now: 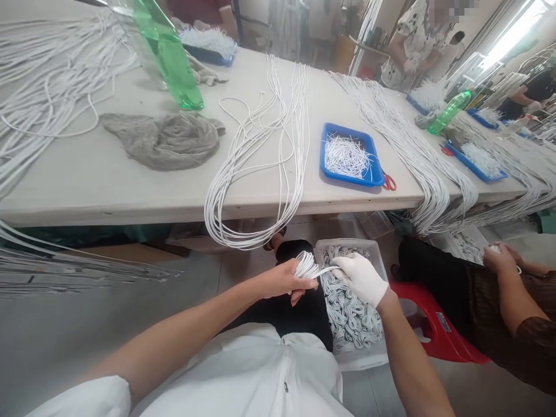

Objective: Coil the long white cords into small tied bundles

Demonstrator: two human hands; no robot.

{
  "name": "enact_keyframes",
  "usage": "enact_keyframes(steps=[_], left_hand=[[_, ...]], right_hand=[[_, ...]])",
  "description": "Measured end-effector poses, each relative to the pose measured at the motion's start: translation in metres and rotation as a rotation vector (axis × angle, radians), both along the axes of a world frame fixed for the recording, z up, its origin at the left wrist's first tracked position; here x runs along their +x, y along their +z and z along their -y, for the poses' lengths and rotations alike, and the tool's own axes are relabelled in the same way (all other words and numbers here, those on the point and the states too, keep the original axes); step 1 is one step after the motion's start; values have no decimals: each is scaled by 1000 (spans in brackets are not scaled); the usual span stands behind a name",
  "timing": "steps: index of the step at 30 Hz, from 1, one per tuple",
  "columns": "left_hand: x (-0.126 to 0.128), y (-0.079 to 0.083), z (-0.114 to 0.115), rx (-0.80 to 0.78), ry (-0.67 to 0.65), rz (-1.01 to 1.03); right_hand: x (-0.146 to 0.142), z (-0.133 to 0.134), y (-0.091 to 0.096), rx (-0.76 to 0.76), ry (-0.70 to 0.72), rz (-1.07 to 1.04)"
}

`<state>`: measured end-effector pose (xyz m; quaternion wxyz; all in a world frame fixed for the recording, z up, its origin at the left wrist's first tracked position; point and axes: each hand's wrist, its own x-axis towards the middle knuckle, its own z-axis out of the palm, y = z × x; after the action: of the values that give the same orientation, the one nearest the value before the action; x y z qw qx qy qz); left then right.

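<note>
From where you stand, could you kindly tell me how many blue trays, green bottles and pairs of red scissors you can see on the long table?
Blue trays: 5
Green bottles: 2
Pairs of red scissors: 2
Total: 9

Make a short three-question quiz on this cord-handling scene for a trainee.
1. Which hand wears the white glove: the left hand or the right hand?
2. True or false: the red-handled scissors lie beside the blue tray.
3. What fills the plastic bin below the hands?

Key: 1. The right hand. 2. True. 3. White cord, in coils.
</note>
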<state>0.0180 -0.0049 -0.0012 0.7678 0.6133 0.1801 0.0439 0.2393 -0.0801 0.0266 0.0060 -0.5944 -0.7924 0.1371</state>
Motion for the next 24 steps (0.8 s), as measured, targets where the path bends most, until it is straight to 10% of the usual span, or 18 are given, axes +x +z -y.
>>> enact_keyframes(steps=[10,15,24], left_hand=[[5,-2,12,-238,-46,76],[8,-10,15,-373,-89,87],[7,-7,13,-595,56,231]], right_hand=[[-31,1,1,-347,-100,-222],[-39,0,-9,-36,7,-376],[-34,-6,-20,-212,-161,-815]])
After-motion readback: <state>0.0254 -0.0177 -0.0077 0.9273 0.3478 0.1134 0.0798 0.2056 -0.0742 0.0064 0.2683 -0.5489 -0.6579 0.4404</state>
